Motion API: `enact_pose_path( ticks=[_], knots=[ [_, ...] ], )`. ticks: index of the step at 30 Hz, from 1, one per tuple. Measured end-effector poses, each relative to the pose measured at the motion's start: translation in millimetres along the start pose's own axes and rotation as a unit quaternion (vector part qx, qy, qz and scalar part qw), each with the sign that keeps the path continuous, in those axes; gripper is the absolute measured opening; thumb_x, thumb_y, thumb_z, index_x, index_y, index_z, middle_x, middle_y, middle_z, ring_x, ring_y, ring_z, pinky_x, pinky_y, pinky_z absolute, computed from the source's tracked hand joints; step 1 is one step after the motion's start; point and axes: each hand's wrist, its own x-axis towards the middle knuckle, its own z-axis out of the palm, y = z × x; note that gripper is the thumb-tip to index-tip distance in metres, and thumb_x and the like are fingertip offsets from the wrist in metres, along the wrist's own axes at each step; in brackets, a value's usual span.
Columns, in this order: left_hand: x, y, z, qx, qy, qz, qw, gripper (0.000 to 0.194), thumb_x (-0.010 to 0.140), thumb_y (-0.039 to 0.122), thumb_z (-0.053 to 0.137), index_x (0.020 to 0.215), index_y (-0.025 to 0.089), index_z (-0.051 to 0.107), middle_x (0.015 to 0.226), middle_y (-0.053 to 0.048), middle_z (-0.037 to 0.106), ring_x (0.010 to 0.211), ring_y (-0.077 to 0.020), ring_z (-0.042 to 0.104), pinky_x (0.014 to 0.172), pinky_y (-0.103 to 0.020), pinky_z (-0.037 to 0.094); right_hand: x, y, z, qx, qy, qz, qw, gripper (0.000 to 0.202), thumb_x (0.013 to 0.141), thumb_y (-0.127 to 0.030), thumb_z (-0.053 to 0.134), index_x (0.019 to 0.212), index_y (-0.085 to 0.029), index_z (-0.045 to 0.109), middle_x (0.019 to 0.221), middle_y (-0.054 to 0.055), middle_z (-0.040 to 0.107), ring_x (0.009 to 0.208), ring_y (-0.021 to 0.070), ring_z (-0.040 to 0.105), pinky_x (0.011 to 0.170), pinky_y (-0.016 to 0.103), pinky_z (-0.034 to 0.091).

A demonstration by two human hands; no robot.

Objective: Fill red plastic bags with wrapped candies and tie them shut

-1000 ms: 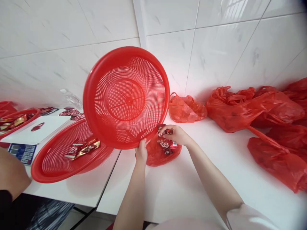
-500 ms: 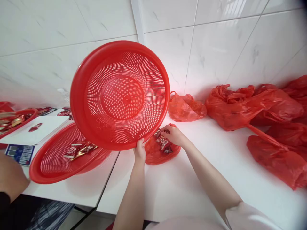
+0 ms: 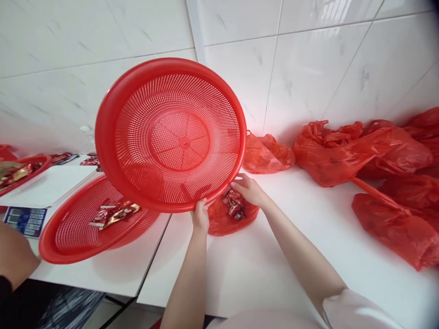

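Observation:
A red perforated basket (image 3: 180, 137) with nothing in it is tilted up, its inside facing me. My left hand (image 3: 200, 215) grips its lower rim, thumb on the inner side. My right hand (image 3: 247, 188) is at the lower right rim, its fingers curled against the edge. Just beneath lies a red plastic bag (image 3: 219, 224) on the white table, with dark red candy packets (image 3: 235, 204) on it. To the left, a second red basket (image 3: 72, 228) holds a few red and gold packets (image 3: 116, 214).
Tied red bags (image 3: 343, 151) stand along the tiled wall at the right, with a smaller bag (image 3: 269, 153) beside them. At the left are a scale (image 3: 27, 220), a tray of packets (image 3: 24, 171) and another person's arm (image 3: 15, 251).
The held basket has shifted slightly left and turned a little. My right hand has come up from the packets in the bag to the basket's rim.

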Motion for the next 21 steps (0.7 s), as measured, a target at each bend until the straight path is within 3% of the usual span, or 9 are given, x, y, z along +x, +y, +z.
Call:
enact_pose_path(
  ticks=[4,7,8,10,12,14,17,19,21],
  knots=[
    [0.6,5.8,-3.2,-0.015,-0.07,-0.043,0.997,0.044,0.066,0.03,0.066,0.109,0.022,0.065,0.106,-0.008,0.07,0.101,-0.0281,0.065,0.088,-0.048,0.053,1.9,-7.0,-6.1,0.213,-0.001,0.01,0.977,0.03,0.086,-0.043,0.059,0.105,-0.021,0.057,0.107,0.006,0.072,0.091,0.0197,0.071,0.085,0.038,0.056],
    [4.3,15.1,-5.3,-0.05,-0.124,-0.028,0.991,0.049,0.07,0.056,0.064,0.108,0.023,0.064,0.112,-0.011,0.067,0.105,-0.0302,0.063,0.086,-0.051,0.053,-2.4,-21.4,-17.1,0.321,0.029,0.014,0.946,0.034,0.08,-0.048,0.066,0.098,-0.021,0.056,0.099,0.004,0.073,0.078,0.0189,0.072,0.078,0.037,0.059],
    [7.1,18.3,-6.9,-0.061,-0.107,-0.006,0.992,0.054,0.072,0.063,0.059,0.11,0.024,0.063,0.116,-0.011,0.065,0.107,-0.0301,0.062,0.086,-0.05,0.053,-5.3,-27.3,-21.3,0.328,0.048,0.004,0.943,0.036,0.078,-0.05,0.068,0.097,-0.021,0.056,0.097,0.004,0.073,0.076,0.0183,0.072,0.076,0.036,0.06],
    [15.2,23.7,-12.4,-0.062,-0.004,0.037,0.997,0.054,0.078,0.062,0.055,0.118,0.026,0.056,0.117,-0.012,0.063,0.105,-0.0268,0.063,0.086,-0.047,0.053,-12.3,-38.9,-29.1,0.318,0.081,-0.016,0.944,0.04,0.075,-0.052,0.07,0.097,-0.022,0.057,0.095,0.002,0.073,0.077,0.017,0.071,0.076,0.034,0.06],
    [25.5,27.8,-21.5,-0.035,0.134,0.048,0.989,0.05,0.081,0.043,0.059,0.125,0.025,0.046,0.107,-0.01,0.064,0.095,-0.0214,0.067,0.088,-0.042,0.052,-19.7,-48.6,-34.8,0.303,0.114,-0.025,0.946,0.041,0.073,-0.054,0.072,0.095,-0.022,0.058,0.094,0.002,0.073,0.077,0.0162,0.071,0.077,0.034,0.06],
    [35.5,31.4,-32.5,-0.006,0.229,0.043,0.972,0.055,0.076,0.022,0.062,0.127,0.023,0.039,0.099,-0.008,0.063,0.087,-0.0181,0.068,0.089,-0.04,0.051,-26.0,-55.5,-39.1,0.301,0.137,-0.025,0.943,0.04,0.072,-0.053,0.073,0.093,-0.022,0.058,0.093,0.002,0.072,0.079,0.0162,0.071,0.079,0.035,0.059],
    [45.1,38.2,-47.1,0.017,0.261,0.048,0.964,0.045,0.073,0.015,0.063,0.113,0.023,0.044,0.101,-0.005,0.059,0.086,-0.0155,0.067,0.087,-0.037,0.051,-32.6,-61.2,-46.8,0.311,0.145,-0.027,0.939,0.038,0.072,-0.051,0.074,0.09,-0.022,0.058,0.095,0.003,0.072,0.084,0.0181,0.071,0.082,0.038,0.058],
    [47.0,43.6,-52.7,0.023,0.245,0.05,0.968,0.031,0.076,0.025,0.064,0.102,0.023,0.047,0.103,-0.005,0.06,0.088,-0.015,0.066,0.086,-0.035,0.05,-35.7,-63.3,-53.9,0.317,0.152,-0.034,0.936,0.036,0.073,-0.05,0.074,0.089,-0.022,0.058,0.096,0.002,0.072,0.086,0.0194,0.071,0.083,0.04,0.058],
    [46.4,48.6,-54.5,0.018,0.232,0.06,0.971,0.029,0.079,0.04,0.063,0.098,0.023,0.049,0.103,-0.005,0.06,0.09,-0.0154,0.065,0.086,-0.034,0.048,-38.4,-65.3,-61.0,0.322,0.16,-0.042,0.932,0.035,0.072,-0.049,0.074,0.088,-0.023,0.058,0.095,0.002,0.072,0.088,0.0202,0.07,0.084,0.041,0.058]
  ],
)
